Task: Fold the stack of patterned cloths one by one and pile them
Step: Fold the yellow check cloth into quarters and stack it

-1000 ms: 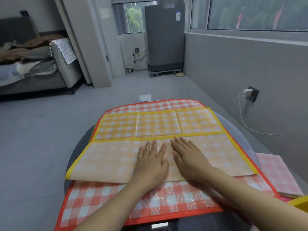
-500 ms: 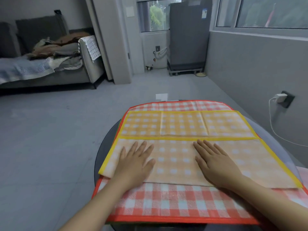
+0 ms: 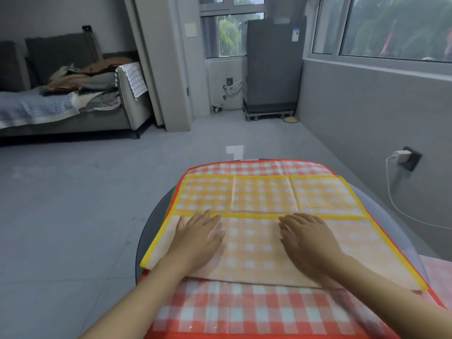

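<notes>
**Both palms flat on the half-folded orange cloth**

The orange-and-white checked cloth with a yellow border (image 3: 264,216) lies on top of the stack, its near half folded over so the paler underside faces up and the yellow edge runs left to right across the middle. My left hand (image 3: 198,238) and right hand (image 3: 305,237) rest on that folded flap, fingers spread flat, gripping nothing, fingertips just at the yellow edge. Under it sits the red-and-white checked cloth with a red border (image 3: 244,311), showing as a strip at the far side and a broad band near me. The stack covers most of the round dark table (image 3: 146,231), whose rim shows at the left and right. Bare grey floor (image 3: 73,216) lies open to the left and beyond; the grey wall (image 3: 367,113) is on the right. A second ago my hands were together at the flap's centre; they have since slid apart and towards the far edge.
</notes>
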`<state>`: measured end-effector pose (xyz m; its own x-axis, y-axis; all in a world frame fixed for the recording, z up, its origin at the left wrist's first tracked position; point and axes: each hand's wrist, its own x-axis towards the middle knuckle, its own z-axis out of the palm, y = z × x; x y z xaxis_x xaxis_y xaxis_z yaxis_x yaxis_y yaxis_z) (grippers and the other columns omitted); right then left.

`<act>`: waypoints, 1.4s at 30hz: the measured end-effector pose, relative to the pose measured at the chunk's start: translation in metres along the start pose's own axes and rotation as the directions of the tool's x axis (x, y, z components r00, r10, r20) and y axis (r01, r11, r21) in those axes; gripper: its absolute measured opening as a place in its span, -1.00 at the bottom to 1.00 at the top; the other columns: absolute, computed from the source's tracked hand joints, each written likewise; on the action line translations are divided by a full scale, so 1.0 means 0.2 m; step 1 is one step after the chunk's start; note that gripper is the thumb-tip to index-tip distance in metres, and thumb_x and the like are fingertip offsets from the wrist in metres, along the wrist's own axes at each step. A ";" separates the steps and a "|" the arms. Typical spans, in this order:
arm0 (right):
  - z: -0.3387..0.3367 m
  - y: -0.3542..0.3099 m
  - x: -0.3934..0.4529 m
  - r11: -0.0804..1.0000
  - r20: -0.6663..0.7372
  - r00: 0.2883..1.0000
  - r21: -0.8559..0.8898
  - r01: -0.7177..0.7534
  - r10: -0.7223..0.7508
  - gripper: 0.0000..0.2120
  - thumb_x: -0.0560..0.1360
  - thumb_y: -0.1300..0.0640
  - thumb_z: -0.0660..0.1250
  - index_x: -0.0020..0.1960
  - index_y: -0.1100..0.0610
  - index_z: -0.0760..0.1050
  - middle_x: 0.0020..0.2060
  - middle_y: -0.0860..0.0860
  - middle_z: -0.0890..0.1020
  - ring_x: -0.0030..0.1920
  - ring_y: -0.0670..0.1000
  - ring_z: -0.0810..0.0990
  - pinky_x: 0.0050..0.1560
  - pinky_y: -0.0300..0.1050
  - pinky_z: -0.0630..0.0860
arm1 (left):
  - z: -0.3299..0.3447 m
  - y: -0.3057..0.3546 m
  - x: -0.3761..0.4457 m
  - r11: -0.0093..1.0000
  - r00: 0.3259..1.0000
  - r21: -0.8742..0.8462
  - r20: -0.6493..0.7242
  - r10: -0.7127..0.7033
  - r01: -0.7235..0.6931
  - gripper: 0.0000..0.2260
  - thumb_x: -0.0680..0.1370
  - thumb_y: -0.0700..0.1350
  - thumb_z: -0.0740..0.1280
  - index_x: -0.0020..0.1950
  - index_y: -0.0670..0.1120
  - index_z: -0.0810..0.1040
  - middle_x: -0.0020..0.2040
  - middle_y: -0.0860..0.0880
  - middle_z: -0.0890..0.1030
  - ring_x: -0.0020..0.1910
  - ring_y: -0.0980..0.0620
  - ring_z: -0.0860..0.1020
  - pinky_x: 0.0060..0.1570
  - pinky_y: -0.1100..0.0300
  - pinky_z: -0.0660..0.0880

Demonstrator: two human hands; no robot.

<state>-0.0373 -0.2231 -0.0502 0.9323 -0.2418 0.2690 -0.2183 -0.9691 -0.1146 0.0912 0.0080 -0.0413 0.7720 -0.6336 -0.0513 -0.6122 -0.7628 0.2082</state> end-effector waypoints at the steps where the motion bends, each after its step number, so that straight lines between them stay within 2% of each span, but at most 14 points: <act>1: -0.01 0.02 0.04 1.000 -0.023 1.000 0.004 -0.004 0.004 -0.58 0.54 -0.08 0.04 0.23 0.02 0.53 0.16 -0.05 0.61 0.24 0.05 0.51 0.22 -0.05 0.37 | -0.02 0.02 0.04 1.000 1.000 -0.006 -0.023 0.019 -0.019 -0.56 0.63 0.16 -0.04 0.52 0.15 0.12 0.56 0.10 0.08 0.53 0.10 0.01 0.48 -0.03 -0.17; 3: -0.02 0.05 0.15 1.000 0.004 1.000 0.012 -0.026 0.026 -0.66 0.58 -0.03 0.13 0.29 0.00 0.47 0.23 -0.07 0.56 0.30 0.03 0.45 0.25 -0.07 0.29 | -0.05 0.07 0.15 0.999 0.997 -0.035 -0.072 0.034 -0.037 -0.58 0.64 0.13 -0.02 0.48 0.11 0.25 0.49 0.12 0.27 0.49 0.10 0.17 0.48 -0.01 -0.09; 6: 0.01 0.12 0.32 0.997 0.007 0.997 0.002 -0.081 0.081 -0.65 0.59 -0.04 0.09 0.33 -0.03 0.41 0.28 -0.08 0.51 0.32 0.01 0.39 0.26 -0.10 0.24 | -0.09 0.14 0.35 0.996 0.994 -0.082 -0.109 0.032 -0.041 -0.63 0.64 0.08 0.03 0.40 0.06 0.39 0.41 0.10 0.40 0.42 0.07 0.31 0.45 0.00 0.00; 11: 0.08 0.24 0.60 0.989 -0.007 0.989 0.002 -0.146 0.146 -0.66 0.59 -0.04 0.10 0.31 -0.02 0.42 0.29 -0.06 0.50 0.32 0.04 0.38 0.26 -0.09 0.22 | -0.04 0.18 0.71 0.988 0.992 -0.142 -0.117 0.039 -0.056 -0.67 0.64 0.03 0.08 0.36 0.05 0.44 0.42 0.06 0.40 0.42 0.06 0.29 0.45 -0.03 0.04; 16: 0.16 0.34 0.80 0.980 -0.040 0.983 0.100 -0.173 0.178 -0.69 0.58 -0.01 0.13 0.27 -0.01 0.47 0.26 -0.05 0.53 0.28 0.06 0.41 0.23 -0.06 0.24 | 0.03 0.16 0.99 0.984 0.993 -0.177 -0.116 -0.035 0.014 -0.63 0.65 0.02 0.07 0.45 0.04 0.32 0.51 0.00 0.24 0.51 0.04 0.12 0.47 -0.01 -0.08; 18: 0.21 0.37 0.86 0.972 -0.032 0.977 0.111 -0.206 0.210 -0.69 0.58 -0.03 0.12 0.26 -0.03 0.47 0.23 -0.03 0.55 0.27 0.07 0.41 0.22 -0.05 0.25 | 0.04 0.14 1.06 0.988 0.989 -0.152 -0.136 -0.055 0.034 -0.62 0.64 0.03 0.07 0.45 0.03 0.32 0.49 -0.01 0.29 0.50 0.02 0.16 0.47 -0.01 -0.06; 21: 0.26 0.40 0.90 0.955 0.000 0.963 0.128 -0.268 0.271 -0.71 0.55 -0.05 0.18 0.21 -0.02 0.50 0.17 0.02 0.55 0.26 0.11 0.38 0.22 -0.01 0.24 | 0.03 0.12 1.12 0.989 0.976 -0.139 -0.207 -0.075 0.047 -0.68 0.62 0.05 0.13 0.33 0.05 0.46 0.33 -0.04 0.45 0.36 -0.05 0.34 0.35 0.03 0.12; 24: 0.26 0.41 0.91 0.931 0.003 0.952 0.211 -0.299 0.305 -0.79 0.51 -0.03 0.28 0.07 0.03 0.54 0.06 0.05 0.53 0.23 0.12 0.34 0.22 -0.01 0.21 | 0.03 0.12 1.10 0.980 0.958 -0.198 -0.273 -0.084 0.030 -0.83 0.55 0.06 0.26 0.02 0.08 0.61 0.07 0.04 0.57 0.17 -0.02 0.45 0.12 0.09 0.22; 28: 0.21 0.42 0.86 0.921 0.038 0.958 0.267 -0.285 0.286 -0.86 0.49 0.02 0.33 -0.08 0.09 0.56 -0.02 0.05 0.55 0.16 0.11 0.36 0.13 -0.06 0.21 | 0.01 0.12 1.03 0.884 0.950 -0.461 -0.237 -0.201 0.072 -0.88 0.44 0.05 0.44 -0.22 0.03 0.62 -0.20 0.10 0.63 -0.07 0.03 0.57 -0.10 0.17 0.45; 32: 0.07 0.38 0.79 0.906 -0.032 0.966 0.355 -0.230 0.258 -0.90 0.51 0.10 0.31 -0.11 0.12 0.54 -0.04 0.05 0.61 0.12 0.11 0.44 0.12 -0.05 0.25 | -0.10 0.14 0.93 0.806 0.951 -0.592 -0.237 -0.199 0.021 -0.91 0.41 -0.04 0.49 -0.27 0.01 0.64 -0.23 0.06 0.66 -0.12 0.01 0.60 0.00 0.08 0.52; 36: -0.15 0.31 0.70 0.917 -0.143 0.971 0.378 -0.127 0.193 -0.93 0.51 0.14 0.31 -0.10 0.14 0.52 -0.13 0.05 0.65 -0.01 0.12 0.56 0.12 -0.08 0.26 | -0.31 0.18 0.75 0.822 0.943 -0.568 -0.294 -0.155 -0.042 -0.88 0.40 -0.04 0.50 -0.32 0.04 0.61 -0.32 0.07 0.61 -0.31 0.09 0.49 -0.17 0.14 0.44; 39: -0.33 0.26 0.58 0.934 -0.180 0.974 0.351 -0.066 0.136 -0.91 0.51 0.11 0.31 -0.06 0.09 0.57 -0.16 0.02 0.66 -0.05 0.08 0.58 -0.01 -0.18 0.20 | -0.48 0.22 0.59 0.847 0.951 -0.530 -0.280 -0.128 -0.042 -0.89 0.38 -0.01 0.52 -0.31 0.04 0.63 -0.39 0.13 0.56 -0.37 0.15 0.46 -0.26 0.21 0.38; 42: -0.52 0.21 0.44 0.938 -0.164 0.983 0.345 -0.016 0.077 -0.87 0.50 0.10 0.33 -0.04 0.10 0.63 -0.14 0.02 0.67 -0.07 0.04 0.59 -0.10 -0.18 0.33 | -0.61 0.27 0.39 0.852 0.969 -0.520 -0.238 -0.073 -0.063 -0.87 0.37 -0.03 0.53 -0.34 0.05 0.63 -0.41 0.09 0.59 -0.40 0.08 0.48 -0.28 0.23 0.40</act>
<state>0.0055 -0.2893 0.0675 0.8526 -0.3203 0.4130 -0.1200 -0.8891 -0.4417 0.1399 -0.0661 0.0852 0.8332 -0.5270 0.1674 -0.4812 -0.5421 0.6889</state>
